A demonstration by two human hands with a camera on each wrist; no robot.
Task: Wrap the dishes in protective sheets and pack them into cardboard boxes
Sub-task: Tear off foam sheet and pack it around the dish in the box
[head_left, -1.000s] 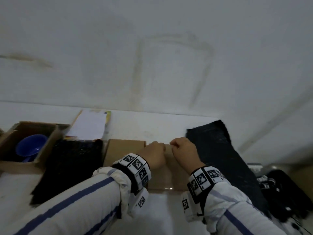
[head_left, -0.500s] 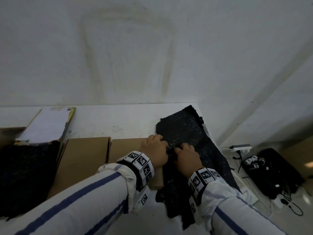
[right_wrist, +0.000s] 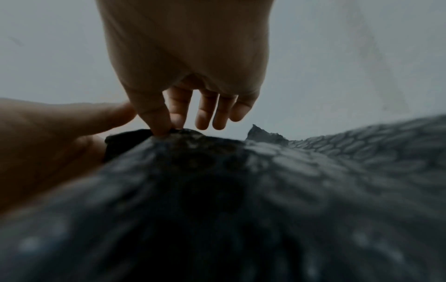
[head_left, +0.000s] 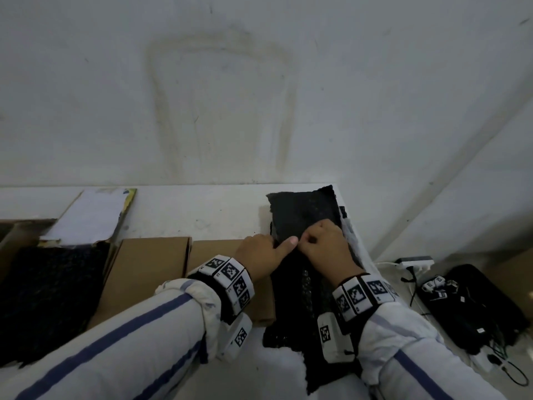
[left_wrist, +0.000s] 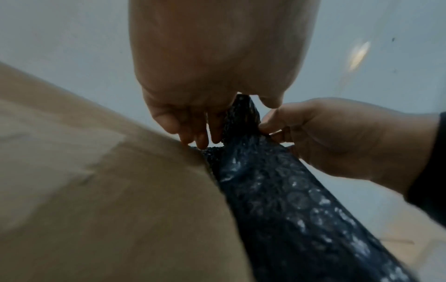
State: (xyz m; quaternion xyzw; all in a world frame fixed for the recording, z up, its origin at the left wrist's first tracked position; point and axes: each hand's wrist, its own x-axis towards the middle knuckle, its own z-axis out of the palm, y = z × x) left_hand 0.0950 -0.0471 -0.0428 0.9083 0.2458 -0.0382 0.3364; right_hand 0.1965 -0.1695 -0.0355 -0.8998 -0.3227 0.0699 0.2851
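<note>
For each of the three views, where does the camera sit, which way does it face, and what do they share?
Head: on the head, looking forward and down at the white table; both sleeves, left hand and right hand show.
Left wrist: along the left hand toward the black bubble wrap and cardboard box; both hands show.
Right wrist: along the right hand's fingers, low over the wrap.
Shared: both hands pinching the wrap.

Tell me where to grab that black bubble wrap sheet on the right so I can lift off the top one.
Pinch the raised fold of the black bubble wrap sheet from above, where the left hand and right hand already grip it. It lies flat elsewhere, so the lifted ridge is probably the only easy purchase.
</note>
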